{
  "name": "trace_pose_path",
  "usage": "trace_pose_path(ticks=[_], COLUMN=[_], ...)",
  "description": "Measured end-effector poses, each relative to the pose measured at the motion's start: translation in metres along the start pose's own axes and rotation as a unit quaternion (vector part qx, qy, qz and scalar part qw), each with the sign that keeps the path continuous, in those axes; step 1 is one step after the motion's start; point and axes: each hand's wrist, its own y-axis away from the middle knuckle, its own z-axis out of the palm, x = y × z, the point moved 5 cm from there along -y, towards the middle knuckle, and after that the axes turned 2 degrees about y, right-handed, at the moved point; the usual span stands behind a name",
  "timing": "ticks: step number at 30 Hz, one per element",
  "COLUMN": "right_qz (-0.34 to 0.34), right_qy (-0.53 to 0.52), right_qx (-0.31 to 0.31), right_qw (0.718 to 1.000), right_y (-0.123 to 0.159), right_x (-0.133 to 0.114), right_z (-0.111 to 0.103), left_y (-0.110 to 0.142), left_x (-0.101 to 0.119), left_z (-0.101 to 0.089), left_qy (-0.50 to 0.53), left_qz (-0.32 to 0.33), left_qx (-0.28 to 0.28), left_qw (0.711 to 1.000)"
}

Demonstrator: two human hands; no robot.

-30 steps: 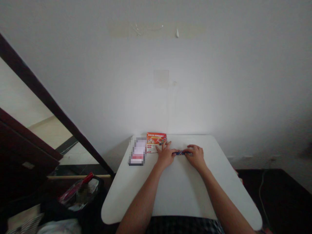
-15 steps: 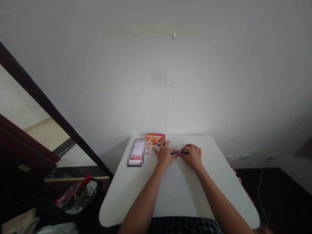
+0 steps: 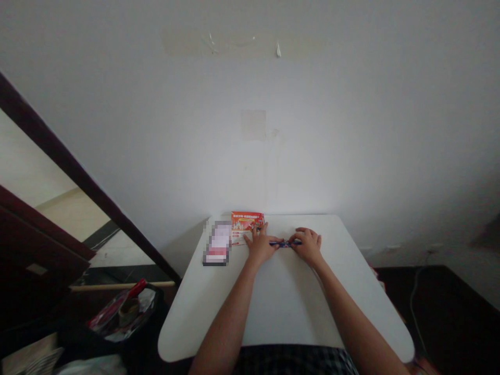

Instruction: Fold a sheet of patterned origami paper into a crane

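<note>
A narrow dark blue strip (image 3: 286,244) with a light and reddish pattern lies crosswise between my hands, low over the white table (image 3: 291,302). My left hand (image 3: 261,247) grips its left end with the digits nearest it. The other left fingers are spread over a red-and-white printed leaflet (image 3: 240,224), covering its right part. At the strip's right end, my right hand (image 3: 309,247) pinches it with thumb and fingertips, the other fingers curved above. What the strip is made of cannot be made out.
A phone (image 3: 217,244) with a blurred screen lies left of the leaflet. The wall (image 3: 332,130) stands right behind the table. On the floor at left is an open bag (image 3: 152,312) of mixed items; a cable (image 3: 414,302) hangs at right.
My fingers have shifted along the blue strip; my hands came closer together half a second ago and are slightly farther apart now. The whole view has drifted a little.
</note>
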Motion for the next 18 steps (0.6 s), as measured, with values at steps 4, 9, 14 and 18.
trace_pose_path(ticks=[4,9,14,18], right_qz=[0.002,0.003,-0.015,-0.063], right_qy=[0.003,0.010,0.009,-0.004], right_qx=[-0.011,-0.016,-0.006,0.035], right_qw=[1.000,1.000,1.000,0.997], right_y=[0.000,0.001,0.003,0.006], right_x=[0.002,0.004,0.008,0.010], right_z=[0.002,0.002,0.005,0.006], left_y=[0.002,0.005,0.009,0.014], left_x=[0.000,0.000,0.000,0.003], left_z=[0.000,-0.003,-0.004,-0.005], left_qy=[-0.005,-0.006,-0.008,-0.003], left_qz=[0.008,0.018,0.034,0.058], left_qx=[-0.010,-0.029,-0.029,-0.003], left_qw=[1.000,0.999,0.999,0.998])
